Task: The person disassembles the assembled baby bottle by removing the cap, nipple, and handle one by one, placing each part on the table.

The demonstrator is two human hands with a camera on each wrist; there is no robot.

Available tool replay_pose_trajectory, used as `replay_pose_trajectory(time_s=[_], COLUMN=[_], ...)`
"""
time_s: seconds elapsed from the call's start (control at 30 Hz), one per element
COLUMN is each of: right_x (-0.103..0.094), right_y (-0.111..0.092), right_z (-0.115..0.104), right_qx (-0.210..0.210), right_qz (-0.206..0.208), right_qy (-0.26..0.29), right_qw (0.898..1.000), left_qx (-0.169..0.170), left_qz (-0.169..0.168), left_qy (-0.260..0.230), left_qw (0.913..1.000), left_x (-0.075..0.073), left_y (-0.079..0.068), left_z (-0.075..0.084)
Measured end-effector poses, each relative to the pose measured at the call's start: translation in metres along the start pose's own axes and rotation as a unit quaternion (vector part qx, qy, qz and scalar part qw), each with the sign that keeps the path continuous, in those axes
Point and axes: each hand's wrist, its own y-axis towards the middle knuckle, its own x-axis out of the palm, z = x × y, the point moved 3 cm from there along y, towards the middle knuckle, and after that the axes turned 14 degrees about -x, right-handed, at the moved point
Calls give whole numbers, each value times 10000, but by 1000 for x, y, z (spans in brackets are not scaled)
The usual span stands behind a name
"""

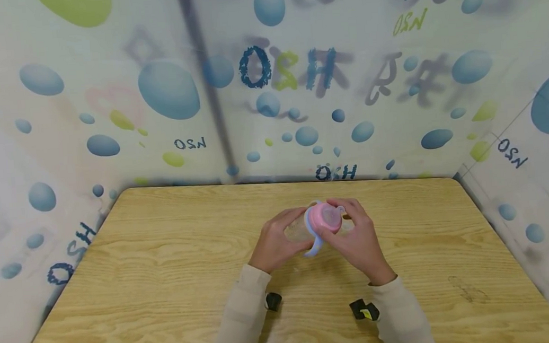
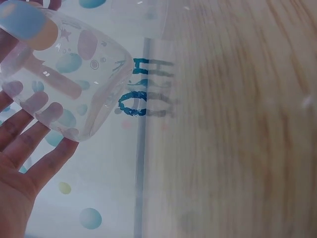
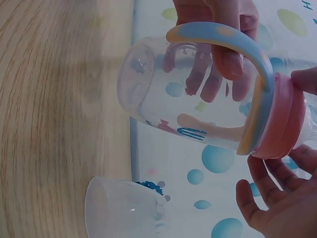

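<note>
A clear baby bottle (image 1: 298, 230) with a pink collar (image 1: 327, 218) and a blue two-sided handle (image 1: 314, 248) is held tilted above the table. My left hand (image 1: 278, 241) grips its clear body; in the left wrist view the fingers (image 2: 52, 161) spread along the transparent wall. On the other side, my right hand (image 1: 363, 242) pinches the pink collar between thumb and fingers, near the clear nipple. In the right wrist view the bottle body (image 3: 163, 106) looks empty, and the right hand's lower fingers (image 3: 247, 203) are loosely bent.
A clear plastic cap (image 3: 119, 208) stands on the wooden table (image 1: 180, 252) behind my right hand. Black pieces (image 1: 364, 310) sit beside both wrists. A patterned curtain (image 1: 271, 124) with blue and green spots surrounds the table's back and sides.
</note>
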Motion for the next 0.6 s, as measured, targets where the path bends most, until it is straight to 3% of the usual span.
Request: replay_pose_trajectory(time_s=[0.47,0.6], right_x=[-2,-2], right_y=[0,0], right_z=[3,3], right_qx=[-354,-288], right_qz=[-387,-470], right_qy=[76,141], right_qw=[9986,9984], left_qx=[-7,-20], left_qz=[-65,-76], left_qy=[-64,-65], left_qw=[10000,9999], left_x=[0,1], left_y=[0,0], left_z=[0,0])
